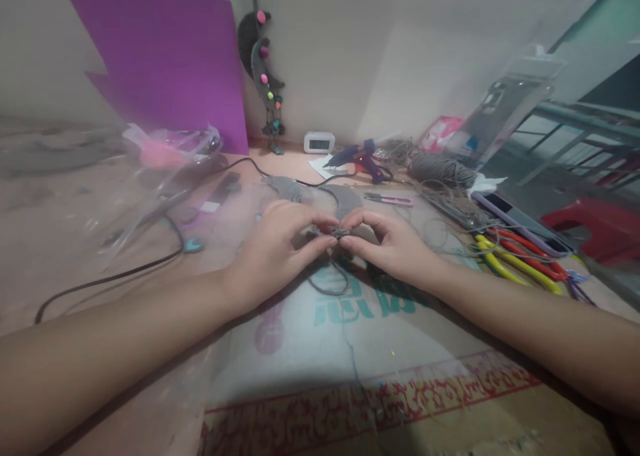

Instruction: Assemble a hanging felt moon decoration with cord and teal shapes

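My left hand (283, 246) and my right hand (397, 243) meet over the middle of the printed board. Thumbs and forefingers of both pinch a small bunched piece of grey cord (341, 232) from either side. A loop of cord (329, 292) hangs below the fingers, and a thin thread (351, 349) runs down over the board. Just behind the hands lie flat grey cut pieces (290, 188) and a small pair of pink-handled thread snips (390, 199). The far side of the pinched piece is hidden by my fingers.
A glue gun (357, 159) with a red light stands behind, its cable running left. To the right are a grey yarn bundle (443, 171), a phone (520, 223) and pliers with yellow (520, 266) and red handles. Plastic bags (170, 153) lie left; a white clock (319, 142) stands behind.
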Available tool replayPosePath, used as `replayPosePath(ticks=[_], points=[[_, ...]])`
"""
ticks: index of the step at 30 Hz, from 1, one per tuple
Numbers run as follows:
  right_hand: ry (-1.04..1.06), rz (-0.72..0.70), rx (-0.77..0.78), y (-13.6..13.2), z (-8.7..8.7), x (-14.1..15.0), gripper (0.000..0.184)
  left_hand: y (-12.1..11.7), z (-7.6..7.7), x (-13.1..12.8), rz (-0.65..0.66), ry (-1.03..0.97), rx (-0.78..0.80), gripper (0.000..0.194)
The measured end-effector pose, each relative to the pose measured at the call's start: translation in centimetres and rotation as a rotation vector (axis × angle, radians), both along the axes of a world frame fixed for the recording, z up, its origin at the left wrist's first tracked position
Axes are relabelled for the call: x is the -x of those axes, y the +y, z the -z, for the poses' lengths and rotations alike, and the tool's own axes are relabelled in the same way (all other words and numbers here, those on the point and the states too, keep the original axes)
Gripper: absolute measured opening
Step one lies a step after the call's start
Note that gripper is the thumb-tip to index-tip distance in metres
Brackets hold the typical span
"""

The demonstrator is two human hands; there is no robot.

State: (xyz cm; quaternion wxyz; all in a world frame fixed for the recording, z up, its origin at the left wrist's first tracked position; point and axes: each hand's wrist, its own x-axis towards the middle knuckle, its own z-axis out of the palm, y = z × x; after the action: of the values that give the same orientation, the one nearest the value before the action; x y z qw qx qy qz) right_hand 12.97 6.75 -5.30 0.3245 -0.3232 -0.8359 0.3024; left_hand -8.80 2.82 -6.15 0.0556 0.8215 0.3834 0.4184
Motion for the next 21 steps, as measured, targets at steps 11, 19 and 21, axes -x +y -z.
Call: replayPosePath(ticks=[11,19,21], points=[[-0.012,0.021,0.005,-0.31,-0.36,0.08,0.012,0.05,-0.18,0.09,0.025,0.036,-0.021,0.01],[-0.01,0.01,-0.023,-0.51,-0.34,0.14,0.011,0.1,-0.19,0.14,0.049,0.039,-0.044,0.008],[-0.015,0.009,-0.024,-0.54,-0.42,0.16,0.01,0.02,-0.2,0.09,0.048,0.041,-0.046,0.008]])
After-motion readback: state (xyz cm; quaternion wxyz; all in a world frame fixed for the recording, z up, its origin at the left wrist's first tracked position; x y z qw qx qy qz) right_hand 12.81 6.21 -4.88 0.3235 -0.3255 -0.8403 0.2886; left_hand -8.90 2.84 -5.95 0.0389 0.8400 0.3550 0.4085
